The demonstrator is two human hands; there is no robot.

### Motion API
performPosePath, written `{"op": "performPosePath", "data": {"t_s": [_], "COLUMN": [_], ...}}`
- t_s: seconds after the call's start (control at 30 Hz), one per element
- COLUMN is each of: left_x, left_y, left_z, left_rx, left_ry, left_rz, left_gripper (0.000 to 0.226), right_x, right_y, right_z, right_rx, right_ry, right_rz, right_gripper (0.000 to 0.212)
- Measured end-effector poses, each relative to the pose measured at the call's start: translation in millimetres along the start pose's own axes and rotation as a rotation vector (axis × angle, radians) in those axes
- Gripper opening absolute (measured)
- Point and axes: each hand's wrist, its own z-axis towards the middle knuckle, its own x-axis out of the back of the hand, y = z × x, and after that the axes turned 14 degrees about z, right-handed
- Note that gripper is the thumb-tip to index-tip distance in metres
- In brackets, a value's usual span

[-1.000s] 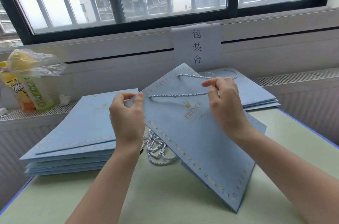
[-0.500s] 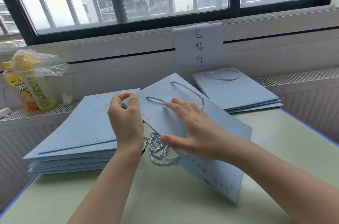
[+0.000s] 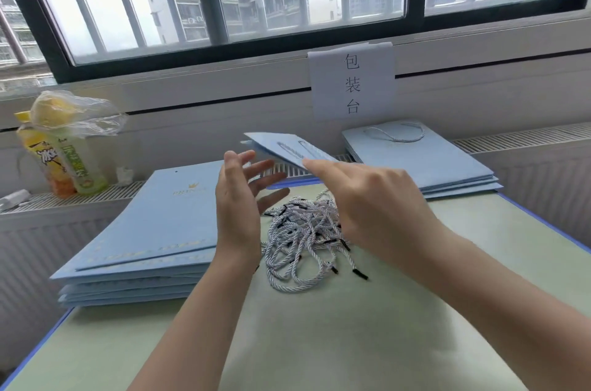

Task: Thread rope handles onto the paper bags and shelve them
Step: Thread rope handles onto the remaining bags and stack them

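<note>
Presently the right hand (image 3: 374, 202) pinches the threaded bag (image 3: 281, 147) aloft, just left of the finished stack (image 3: 425, 163); left hand (image 3: 240, 202) fingers spread, empty. Risk: bag drops short onto the rope pile (image 3: 307, 237), snagging handles.

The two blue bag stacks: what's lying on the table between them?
In the head view, a tangled pile of rope handles lies between the left stack and the right stack.

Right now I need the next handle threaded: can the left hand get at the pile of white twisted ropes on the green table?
Probably yes. The left hand is open, holds nothing and hovers beside the pile of white twisted ropes, with nothing lying between them; the right hand is busy above with a light blue paper bag.
</note>
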Motion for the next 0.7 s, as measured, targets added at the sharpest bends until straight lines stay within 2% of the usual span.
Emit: {"op": "performPosePath", "data": {"t_s": [0.1, 0.2, 0.27, 0.47, 0.53, 0.7], "left_x": [-0.7, -0.7, 0.1, 1.5, 2.1, -1.4], "left_y": [-1.2, -0.8, 0.0, 1.7, 0.9, -1.7], "left_z": [-0.8, -1.1, -0.1, -2.4, -2.1, -4.0], "left_rx": [0.004, -0.008, -0.012, -0.031, -0.026, 0.004], "left_ry": [-0.027, -0.006, 0.021, 0.06, 0.016, -0.132], "left_rz": [0.062, 0.1, 0.114, 0.219, 0.275, 0.338], "left_gripper": [0.041, 0.039, 0.036, 0.029, 0.032, 0.04], "right_x": [16.5, 28.0, 32.2, 40.0, 43.2, 43.5], "right_y": [8.9, 10.9, 13.0, 26.2, 36.1, 60.2], "right_z": [3.1, 6.0, 6.8, 8.9, 8.8, 3.0], "right_rx": [-0.048, -0.029, -0.035, -0.244, -0.298, -0.515], "right_ry": [0.155, 0.379, 0.487, 0.623, 0.681, 0.89], "right_rz": [-0.072, 0.017, 0.126, 0.619, 0.769, 0.906], "right_gripper": [0.057, 0.026, 0.016, 0.01, 0.008, 0.015]}}
